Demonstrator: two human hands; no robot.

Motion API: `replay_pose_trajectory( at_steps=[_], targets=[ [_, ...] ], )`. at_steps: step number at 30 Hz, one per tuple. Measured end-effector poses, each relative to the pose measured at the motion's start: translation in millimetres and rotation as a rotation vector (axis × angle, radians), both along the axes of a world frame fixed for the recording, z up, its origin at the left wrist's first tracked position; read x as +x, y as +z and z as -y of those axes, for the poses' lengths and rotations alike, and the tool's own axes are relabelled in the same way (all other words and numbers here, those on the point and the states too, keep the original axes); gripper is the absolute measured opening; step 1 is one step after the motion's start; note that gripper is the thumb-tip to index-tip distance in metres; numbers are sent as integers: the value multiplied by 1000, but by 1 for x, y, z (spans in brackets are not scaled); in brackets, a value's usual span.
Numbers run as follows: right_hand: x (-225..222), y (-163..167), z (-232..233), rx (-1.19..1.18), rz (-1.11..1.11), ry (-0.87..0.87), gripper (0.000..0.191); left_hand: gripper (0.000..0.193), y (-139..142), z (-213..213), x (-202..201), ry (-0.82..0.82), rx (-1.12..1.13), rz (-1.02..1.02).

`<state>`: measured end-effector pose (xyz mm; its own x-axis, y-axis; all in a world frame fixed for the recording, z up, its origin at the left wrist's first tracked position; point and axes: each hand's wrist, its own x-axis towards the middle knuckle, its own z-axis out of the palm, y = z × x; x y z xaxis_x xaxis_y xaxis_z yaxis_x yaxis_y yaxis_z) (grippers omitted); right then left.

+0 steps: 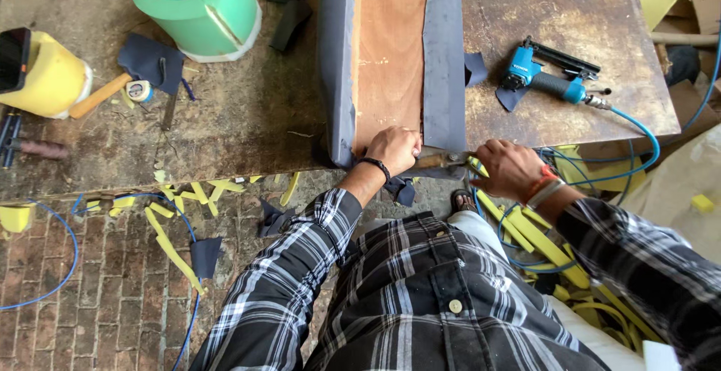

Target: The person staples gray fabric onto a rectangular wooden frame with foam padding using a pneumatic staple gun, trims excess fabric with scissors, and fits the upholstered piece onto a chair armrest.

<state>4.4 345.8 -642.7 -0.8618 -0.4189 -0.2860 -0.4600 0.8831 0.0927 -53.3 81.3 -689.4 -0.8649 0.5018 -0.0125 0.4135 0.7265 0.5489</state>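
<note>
While left hand (392, 148) clenches grey fabric (443, 55) on the wooden panel (389, 55), right hand (509, 168) fisted around scissors (443, 161).

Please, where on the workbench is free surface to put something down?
Bare patch between the green foam cylinder and the grey-covered panel; another below the blue air stapler on the workbench. Crowded around the yellow container and near both hands.

A worn, stained wooden table (248, 116) carries a board wrapped in grey cloth (390, 55) at its near edge, a green foam cylinder (199, 3), a yellow jug (45, 78), dark cloth scraps (154, 59) and a blue staple gun (544, 74) — its hose trailing off the edge. Below, the brick floor (113, 296) holds yellow foam strips (173, 247).
</note>
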Motion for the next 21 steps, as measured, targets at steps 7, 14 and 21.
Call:
replay_pose_trajectory(
  at_steps=[7,14,21],
  targets=[
    [5,6,-9,139,-10,149,37,5,-12,-12,27,64,19,-51],
    [12,-7,29,16,-12,18,42,6,-17,-10,36,125,144,-149],
    [21,-8,27,45,20,-14,35,6,-10,-4,27,129,89,-72]
  ],
)
